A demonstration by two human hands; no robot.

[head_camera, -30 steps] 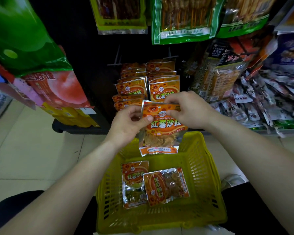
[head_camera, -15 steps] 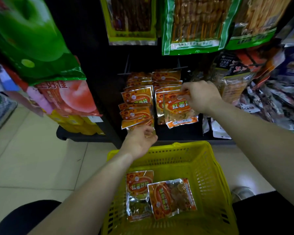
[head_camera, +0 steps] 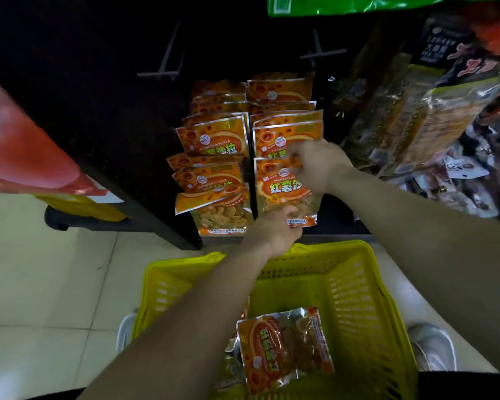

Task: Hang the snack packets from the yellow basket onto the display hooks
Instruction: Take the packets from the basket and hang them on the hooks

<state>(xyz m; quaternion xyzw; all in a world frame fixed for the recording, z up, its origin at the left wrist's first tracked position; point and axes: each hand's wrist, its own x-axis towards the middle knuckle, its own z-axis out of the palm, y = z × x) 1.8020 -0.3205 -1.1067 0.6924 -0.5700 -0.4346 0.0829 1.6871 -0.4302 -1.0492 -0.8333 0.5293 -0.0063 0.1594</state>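
An orange snack packet (head_camera: 283, 187) hangs at the front of the right-hand row of matching packets on the black display. My right hand (head_camera: 318, 161) pinches its top right corner. My left hand (head_camera: 274, 232) holds its bottom edge from below. A second row of the same orange packets (head_camera: 211, 140) hangs just to the left. The yellow basket (head_camera: 355, 290) sits below me with an orange packet (head_camera: 283, 347) lying in it; another packet beside it is mostly hidden under my left forearm.
Two bare display hooks (head_camera: 162, 72) (head_camera: 319, 54) stick out above the orange rows. Dark and orange bags (head_camera: 410, 116) crowd the shelf at right. Red and yellow packs (head_camera: 26, 157) hang at left. Pale floor tiles (head_camera: 41, 284) lie to the left of the basket.
My right hand has carried the packet lower against the right row. My left hand rose from the basket rim to the packet's bottom edge. The camera has tilted down and closer.
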